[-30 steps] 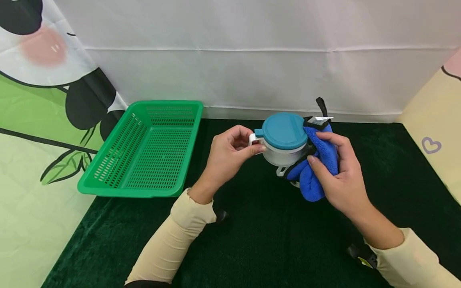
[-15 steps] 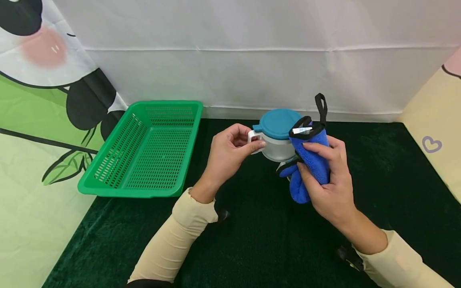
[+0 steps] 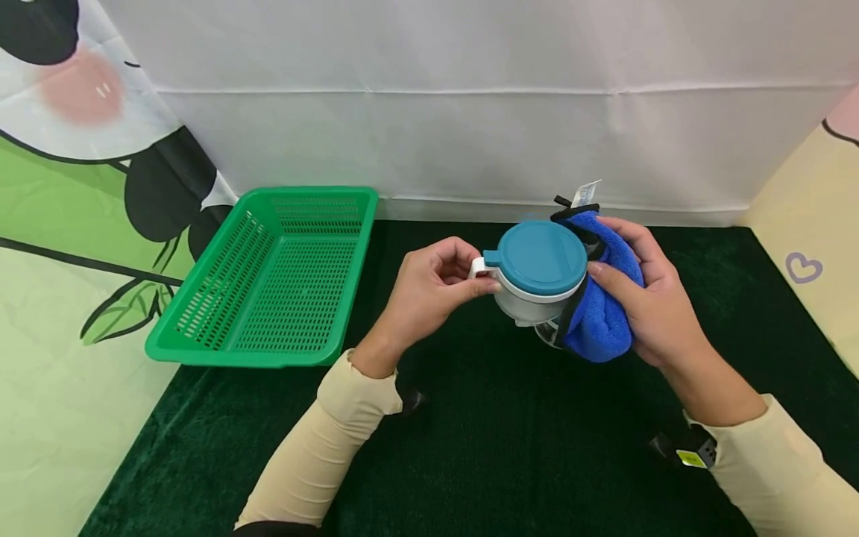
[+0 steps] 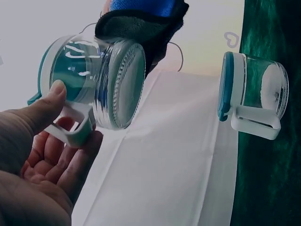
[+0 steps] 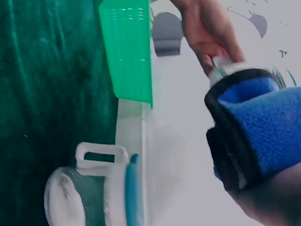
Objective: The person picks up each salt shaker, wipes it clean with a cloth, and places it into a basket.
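Observation:
My left hand (image 3: 435, 287) pinches the white handle of a clear glass seasoning jar with a teal flip lid (image 3: 542, 257), thumb on top. Seen from the left wrist, the raised jar (image 4: 77, 66) lies tipped sideways in that view, its ribbed glass base showing. My right hand (image 3: 647, 291) grips a folded blue cloth (image 3: 607, 317) with black edging against the jar's right side. A second matching jar (image 4: 256, 89), with white contents and a white handle, stands on the dark green cloth; in the head view the raised jar and the blue cloth mostly hide it.
A green perforated plastic basket (image 3: 295, 298) sits to the left on the green table cover (image 3: 470, 447). White fabric (image 3: 436, 149) hangs behind the table, with printed cartoon sheets at either side.
The blue cloth shifts left across the jar, then swings back right as the right hand turns. The jar tips away, then back with its lid facing up more; the left hand keeps the handle.

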Demonstrator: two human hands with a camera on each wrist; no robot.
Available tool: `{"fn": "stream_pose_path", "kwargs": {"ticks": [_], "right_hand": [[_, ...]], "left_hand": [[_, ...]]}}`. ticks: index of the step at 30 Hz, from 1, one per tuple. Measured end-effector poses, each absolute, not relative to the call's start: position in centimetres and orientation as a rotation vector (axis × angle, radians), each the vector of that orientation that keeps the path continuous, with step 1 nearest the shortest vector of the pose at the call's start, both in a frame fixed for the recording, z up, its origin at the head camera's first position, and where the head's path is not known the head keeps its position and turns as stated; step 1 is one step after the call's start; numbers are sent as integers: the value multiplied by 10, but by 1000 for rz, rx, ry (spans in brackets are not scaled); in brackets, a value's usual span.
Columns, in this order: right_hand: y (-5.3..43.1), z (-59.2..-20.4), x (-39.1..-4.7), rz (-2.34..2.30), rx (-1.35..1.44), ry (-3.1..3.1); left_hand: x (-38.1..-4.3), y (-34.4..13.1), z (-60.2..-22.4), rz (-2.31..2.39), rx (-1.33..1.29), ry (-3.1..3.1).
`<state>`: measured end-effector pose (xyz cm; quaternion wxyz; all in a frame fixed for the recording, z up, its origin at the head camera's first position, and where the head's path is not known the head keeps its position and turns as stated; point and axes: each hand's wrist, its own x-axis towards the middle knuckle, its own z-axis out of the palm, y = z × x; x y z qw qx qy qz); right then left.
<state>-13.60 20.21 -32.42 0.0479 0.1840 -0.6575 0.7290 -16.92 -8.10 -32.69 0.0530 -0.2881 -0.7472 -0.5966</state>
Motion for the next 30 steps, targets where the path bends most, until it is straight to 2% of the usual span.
{"fn": "stream_pose_path", "kwargs": {"ticks": [7,17,23,30], "right_hand": [[214,-307,-143,2397,558,-1950],[222,-298,-143,2511,653,-1658],[223,-291,-143,2243,698,-1897],[214,-276,-141,1576,686,-2490]], "left_hand": [[-168,-79,-327,-1886,-954,-2281],[-170,-84,-328,-1815,-854,-2271],[-170,-84,-328,-1811,-844,-2268],[-169,-79,-330,-1824,-884,-2293]]}}
